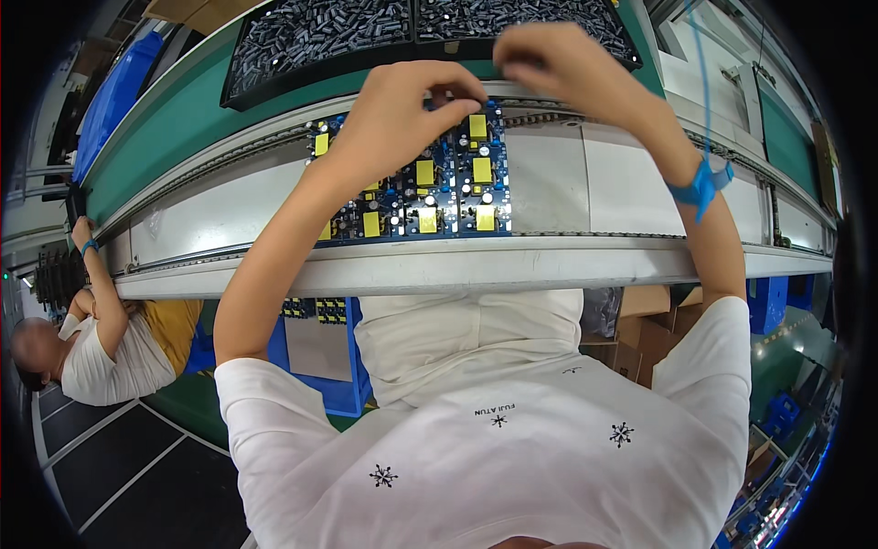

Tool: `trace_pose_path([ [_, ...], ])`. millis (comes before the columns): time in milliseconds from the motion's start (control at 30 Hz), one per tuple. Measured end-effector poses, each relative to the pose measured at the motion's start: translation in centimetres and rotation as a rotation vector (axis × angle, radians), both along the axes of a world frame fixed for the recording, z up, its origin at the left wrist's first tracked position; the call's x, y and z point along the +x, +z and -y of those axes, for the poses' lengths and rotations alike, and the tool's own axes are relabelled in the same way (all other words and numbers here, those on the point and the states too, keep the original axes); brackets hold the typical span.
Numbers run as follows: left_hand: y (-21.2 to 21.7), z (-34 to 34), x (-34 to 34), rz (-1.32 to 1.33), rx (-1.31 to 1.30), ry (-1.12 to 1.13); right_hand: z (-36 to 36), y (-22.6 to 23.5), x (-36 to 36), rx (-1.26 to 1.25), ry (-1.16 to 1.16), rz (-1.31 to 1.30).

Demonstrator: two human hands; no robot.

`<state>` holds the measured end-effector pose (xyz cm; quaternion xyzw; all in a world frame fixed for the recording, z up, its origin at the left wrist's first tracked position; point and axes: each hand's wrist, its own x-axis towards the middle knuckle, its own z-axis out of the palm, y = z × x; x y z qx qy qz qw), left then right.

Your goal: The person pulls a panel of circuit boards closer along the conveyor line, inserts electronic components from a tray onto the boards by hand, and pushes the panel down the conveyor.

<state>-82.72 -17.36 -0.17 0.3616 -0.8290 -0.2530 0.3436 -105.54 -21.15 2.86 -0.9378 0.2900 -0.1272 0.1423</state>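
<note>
A panel of blue circuit boards [443,197] lies on the conveyor before me, set with yellow block parts and small round parts. My left hand [393,114] is over its far edge, thumb and forefinger pinched close together; whatever is between them is too small to make out. To its right, my right hand [560,71] hangs by the front edge of a black tray of small dark cylindrical parts [526,20]. Its fingers are curled and slightly blurred, hiding anything they hold. A blue strap [702,188] circles my right wrist.
Another black tray of similar parts [320,41] stands at the far left. A metal rail [549,267] runs along the near side of the conveyor. Below it sit a blue crate [343,384] and cardboard boxes [640,334]. A co-worker [119,352] is at the left.
</note>
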Motion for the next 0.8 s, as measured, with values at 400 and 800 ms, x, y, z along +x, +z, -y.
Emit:
trace_pose_path([
  [400,-0.7,0.2,-2.4,0.318,-0.283,-0.089,8.2,-1.4,0.3,-0.298,-0.344,-0.101],
  [800,-1.2,-0.6,-3.2,0.273,-0.325,0.010,8.0,-1.3,0.6,-0.117,-0.317,0.271],
])
